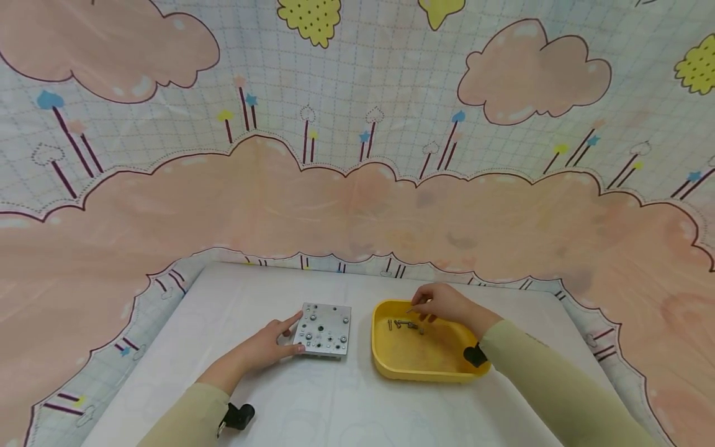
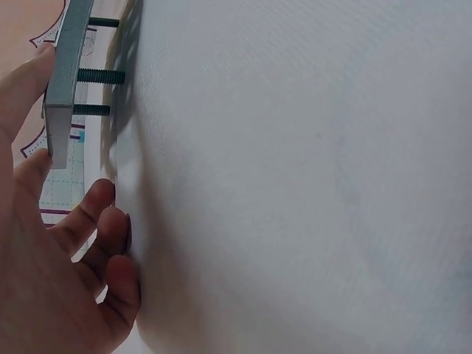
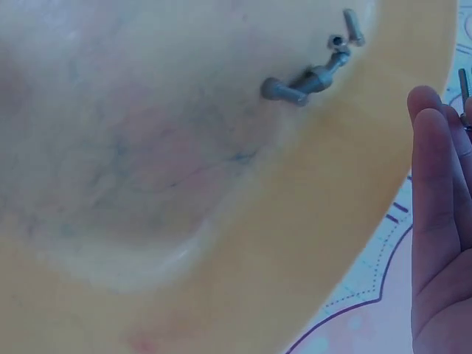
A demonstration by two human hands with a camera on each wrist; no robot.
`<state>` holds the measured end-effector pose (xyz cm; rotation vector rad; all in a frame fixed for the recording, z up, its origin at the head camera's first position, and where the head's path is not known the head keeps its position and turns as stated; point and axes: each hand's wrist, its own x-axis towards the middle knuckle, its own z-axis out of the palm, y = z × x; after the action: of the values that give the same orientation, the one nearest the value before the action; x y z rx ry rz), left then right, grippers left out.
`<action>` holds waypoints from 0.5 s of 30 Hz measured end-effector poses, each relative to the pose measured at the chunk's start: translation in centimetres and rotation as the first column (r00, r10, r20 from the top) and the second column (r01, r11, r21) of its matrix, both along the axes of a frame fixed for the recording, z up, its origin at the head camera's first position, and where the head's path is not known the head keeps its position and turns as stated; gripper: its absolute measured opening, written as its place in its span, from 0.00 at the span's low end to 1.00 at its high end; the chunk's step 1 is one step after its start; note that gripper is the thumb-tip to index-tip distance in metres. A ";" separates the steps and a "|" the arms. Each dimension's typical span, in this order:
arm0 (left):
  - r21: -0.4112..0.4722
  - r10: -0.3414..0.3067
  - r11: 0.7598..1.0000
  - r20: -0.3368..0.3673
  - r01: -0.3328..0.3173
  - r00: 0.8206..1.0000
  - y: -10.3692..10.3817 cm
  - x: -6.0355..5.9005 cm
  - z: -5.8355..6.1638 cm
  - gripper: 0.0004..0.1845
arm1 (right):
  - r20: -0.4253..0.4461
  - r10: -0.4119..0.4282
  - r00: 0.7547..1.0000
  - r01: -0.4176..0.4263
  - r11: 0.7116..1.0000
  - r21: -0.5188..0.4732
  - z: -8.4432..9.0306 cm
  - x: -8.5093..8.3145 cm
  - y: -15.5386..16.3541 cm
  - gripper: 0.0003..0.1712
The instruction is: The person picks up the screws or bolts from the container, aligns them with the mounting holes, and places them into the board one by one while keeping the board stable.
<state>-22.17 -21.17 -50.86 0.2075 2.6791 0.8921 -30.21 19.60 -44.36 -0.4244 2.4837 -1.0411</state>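
Silvery metal plate [image 1: 329, 330], dark holes [image 1: 321, 328] above, threaded screws [image 2: 101, 76] beneath.

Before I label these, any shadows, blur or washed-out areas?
Left wrist: soft shadow under the metal plate on the white tabletop; right wrist: loose screws slightly soft, floor of the yellow tray washed out pale; head: light fairly even, screws too small for detail.

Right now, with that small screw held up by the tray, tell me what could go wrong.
The small screw in the right hand could slip and fall into or beside the yellow tray, perhaps getting mixed with the loose screws.

The metal plate might rock or slide if pressed: bolts protrude from its underside, and the left hand touches only its left side.
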 end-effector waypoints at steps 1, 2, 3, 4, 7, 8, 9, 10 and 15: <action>-0.001 -0.001 1.000 0.000 0.001 1.000 0.0 0.0 0.0 0.48 | 0.001 0.003 1.000 -0.003 1.000 -0.010 0.1 0.0 -0.2 0.05; -0.003 -0.001 1.000 0.001 0.001 1.000 0.0 -0.1 -0.1 0.48 | 0.002 0.006 1.000 -0.006 1.000 -0.019 0.1 0.0 -0.3 0.05; -0.006 -0.001 1.000 0.002 0.002 1.000 -0.1 -0.1 -0.1 0.48 | 0.006 0.006 1.000 -0.006 0.999 -0.032 0.2 0.0 -0.6 0.05; -0.008 -0.002 1.000 0.004 0.002 1.000 -0.1 -0.1 -0.1 0.48 | 0.011 0.007 1.000 -0.006 0.999 -0.044 0.3 -0.1 -0.8 0.06; -0.017 -0.004 1.000 0.008 0.004 1.000 -0.2 -0.2 -0.1 0.48 | 0.026 0.005 1.000 -0.003 0.997 -0.072 0.4 -0.2 -1.6 0.07; -0.018 -0.005 1.000 0.010 0.006 1.000 -0.2 -0.1 -0.1 0.48 | 0.029 0.004 1.000 -0.002 0.997 -0.077 0.4 -0.3 -1.9 0.07; -0.019 -0.007 1.000 0.011 0.007 1.000 -0.2 -0.2 -0.1 0.48 | 0.031 0.002 1.000 0.000 0.997 -0.080 0.4 -0.4 -2.2 0.07; -0.017 -0.009 1.000 0.012 0.010 1.000 -0.3 -0.2 -0.1 0.48 | 0.033 0.002 0.999 0.001 0.997 -0.083 0.4 -0.5 -2.5 0.08; -0.002 -0.019 1.000 0.015 0.019 1.000 -0.3 -0.2 0.0 0.47 | 0.033 0.004 0.999 -0.001 0.996 -0.093 0.5 -1.0 -4.0 0.08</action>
<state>-22.33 -21.48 -50.87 0.2240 2.6599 0.8815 -31.23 15.57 -43.86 -0.4344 2.4122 -1.1573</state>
